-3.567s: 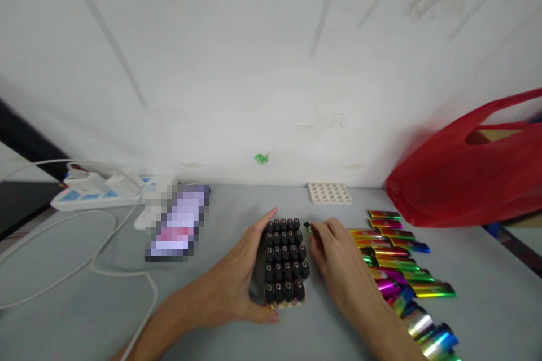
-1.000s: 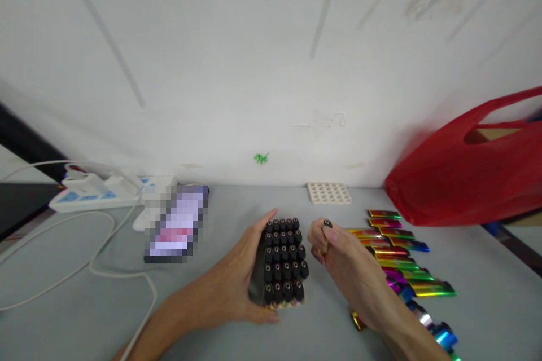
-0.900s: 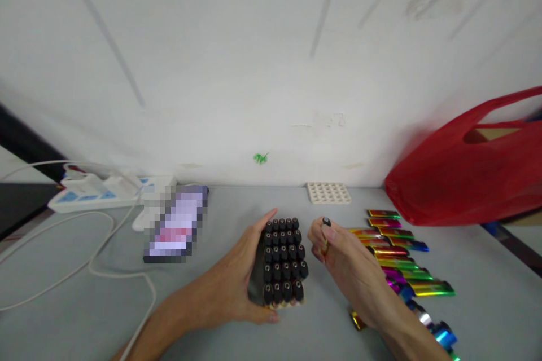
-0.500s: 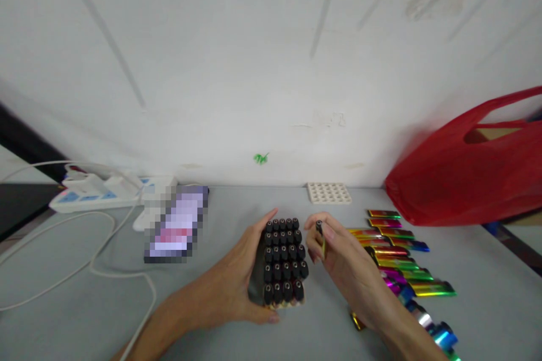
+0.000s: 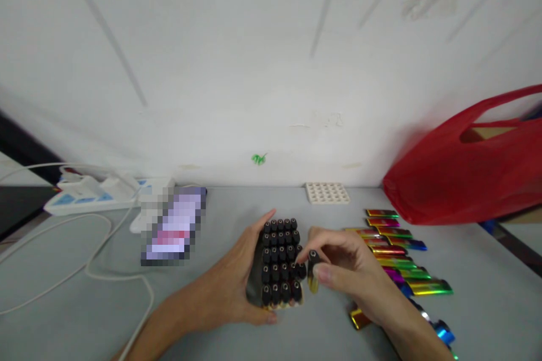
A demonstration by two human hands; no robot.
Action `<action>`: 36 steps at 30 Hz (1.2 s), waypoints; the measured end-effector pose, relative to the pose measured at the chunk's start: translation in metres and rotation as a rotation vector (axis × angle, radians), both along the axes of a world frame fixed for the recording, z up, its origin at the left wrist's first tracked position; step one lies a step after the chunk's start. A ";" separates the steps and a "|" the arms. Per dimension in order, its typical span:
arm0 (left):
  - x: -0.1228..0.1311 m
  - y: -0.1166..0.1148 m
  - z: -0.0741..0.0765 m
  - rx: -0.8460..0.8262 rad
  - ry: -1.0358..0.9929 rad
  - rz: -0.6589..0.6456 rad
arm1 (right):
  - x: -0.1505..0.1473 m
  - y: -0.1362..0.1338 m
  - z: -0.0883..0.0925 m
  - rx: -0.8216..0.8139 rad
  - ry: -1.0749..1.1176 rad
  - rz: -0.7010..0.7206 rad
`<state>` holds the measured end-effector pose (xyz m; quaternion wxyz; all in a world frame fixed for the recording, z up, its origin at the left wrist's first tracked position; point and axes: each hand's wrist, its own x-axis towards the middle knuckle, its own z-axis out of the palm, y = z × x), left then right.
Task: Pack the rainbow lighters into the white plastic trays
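Hands | left (image 5: 241, 276) cupping lighter block (image 5: 280, 262) | right (image 5: 345, 268) pinching lighter (image 5: 313, 271) upright

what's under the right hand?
Under the right hand lie shiny lighters in a row on the table; one gold end pokes out below the wrist. How many the hand and forearm cover can't be seen.
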<state>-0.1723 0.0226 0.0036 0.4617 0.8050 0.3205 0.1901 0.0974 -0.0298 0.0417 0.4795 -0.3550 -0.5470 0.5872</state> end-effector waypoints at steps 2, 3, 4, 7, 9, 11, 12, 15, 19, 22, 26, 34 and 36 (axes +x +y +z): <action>0.000 -0.001 0.002 -0.003 -0.001 0.002 | 0.003 -0.002 0.006 -0.045 -0.111 0.062; 0.001 -0.002 0.004 -0.006 -0.004 0.006 | 0.004 -0.003 0.009 -0.068 -0.168 0.080; 0.001 -0.002 0.005 -0.011 -0.007 0.010 | 0.005 -0.003 0.011 -0.089 -0.216 0.093; 0.002 -0.002 0.006 -0.025 -0.012 0.009 | 0.005 -0.003 0.013 -0.136 -0.281 0.130; 0.002 -0.002 0.005 -0.029 -0.019 0.004 | 0.005 -0.002 0.010 -0.156 -0.295 0.153; 0.002 -0.001 0.004 -0.025 -0.015 -0.008 | 0.005 -0.001 0.008 -0.167 -0.295 0.158; 0.002 -0.001 0.004 -0.021 -0.012 -0.011 | 0.005 0.000 0.007 -0.167 -0.294 0.162; 0.002 -0.001 0.004 -0.012 0.000 -0.005 | 0.006 0.001 0.005 -0.160 -0.284 0.173; 0.002 -0.003 0.005 -0.023 -0.007 0.008 | 0.005 0.001 0.005 -0.172 -0.255 0.159; 0.002 -0.003 0.005 -0.031 -0.017 0.006 | 0.006 0.000 0.003 -0.199 -0.222 0.162; 0.002 -0.003 0.004 -0.027 -0.011 0.009 | 0.006 0.000 0.003 -0.203 -0.220 0.167; 0.003 -0.002 0.007 -0.035 -0.004 0.002 | 0.004 0.000 0.009 -0.133 -0.216 0.083; 0.003 -0.002 0.007 -0.034 0.000 0.006 | 0.004 0.001 0.010 -0.133 -0.204 0.059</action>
